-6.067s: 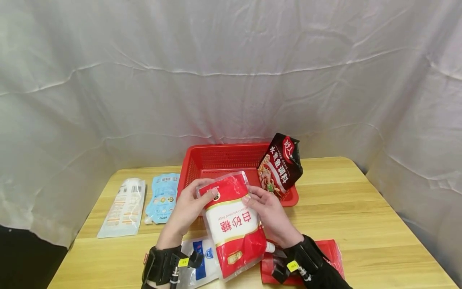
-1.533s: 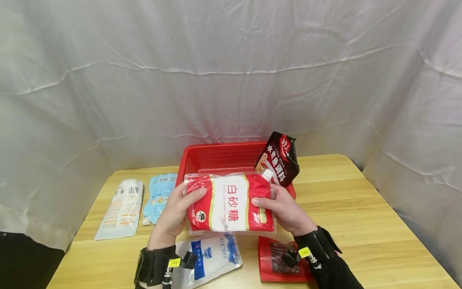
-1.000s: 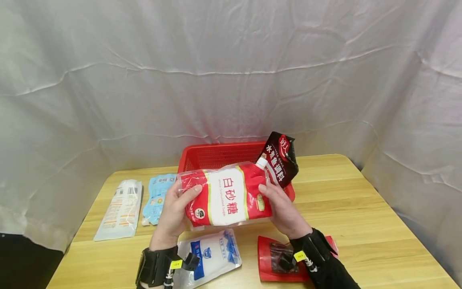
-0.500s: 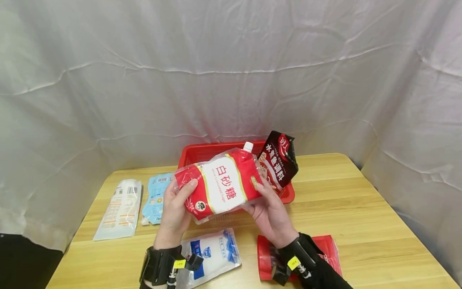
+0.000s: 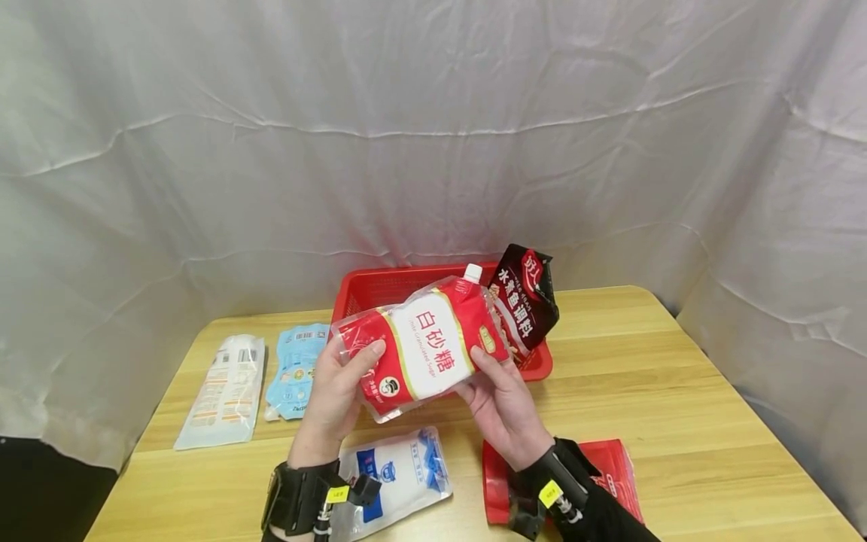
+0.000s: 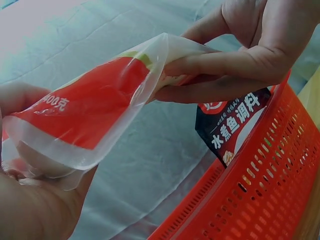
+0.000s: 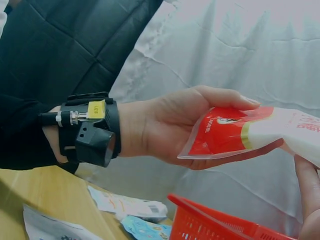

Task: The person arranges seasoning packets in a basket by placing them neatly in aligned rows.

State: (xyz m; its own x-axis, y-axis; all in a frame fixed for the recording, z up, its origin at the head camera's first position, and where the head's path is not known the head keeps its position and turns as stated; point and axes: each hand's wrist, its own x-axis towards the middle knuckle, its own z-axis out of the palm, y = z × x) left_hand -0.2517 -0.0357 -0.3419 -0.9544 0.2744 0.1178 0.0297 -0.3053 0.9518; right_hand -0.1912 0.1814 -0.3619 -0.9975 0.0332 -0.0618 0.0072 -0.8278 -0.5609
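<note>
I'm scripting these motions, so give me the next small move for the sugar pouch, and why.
Probably lower the sugar pouch into the red basket, left of the black pouch: the left hand and right hand hold it raised by the basket, whose right end holds the black pouch.

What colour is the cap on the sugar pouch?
White; the cap shows best in the head view, at the top of the sugar pouch.

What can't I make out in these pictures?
- Head view: much of the red basket, behind the white granulated sugar pouch.
- Head view: middle of the red pouch, behind the right wrist strap.
- Head view: fine print on the far-left white pouch, too small.
- Left wrist view: rest of the left hand, cut off by the left edge.
</note>
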